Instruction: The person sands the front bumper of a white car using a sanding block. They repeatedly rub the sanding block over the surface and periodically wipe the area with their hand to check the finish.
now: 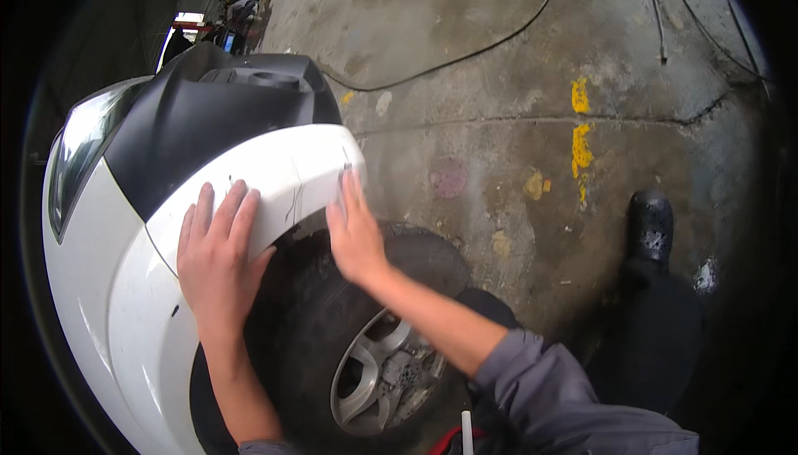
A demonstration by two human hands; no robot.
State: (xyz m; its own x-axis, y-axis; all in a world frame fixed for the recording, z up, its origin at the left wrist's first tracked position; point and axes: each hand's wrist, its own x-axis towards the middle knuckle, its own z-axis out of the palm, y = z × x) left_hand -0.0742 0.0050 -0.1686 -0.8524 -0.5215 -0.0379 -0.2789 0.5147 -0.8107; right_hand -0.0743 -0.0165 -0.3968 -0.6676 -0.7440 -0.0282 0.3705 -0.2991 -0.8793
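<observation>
The white bumper corner [283,156] of a car curves over the front wheel arch, with dark scratches on its surface. My left hand [218,264] lies on it with fingers stretched out and the thumb at the arch edge. Close to the panel's right end, my right hand [359,235] has its straight fingers against the arch edge, slightly blurred. At its fingertips is a small dark mark that I cannot make out. Below both hands is the black tyre [436,260] with its silver alloy wheel [391,372], partly behind my right forearm.
Black bumper trim [179,114] and a headlight [87,152] lie beyond the white panel. A black hose [465,58] snakes over the stained concrete floor. A metal rod tool [659,23] lies far right. My shoe [651,226] is at right; a person [243,10] is far off.
</observation>
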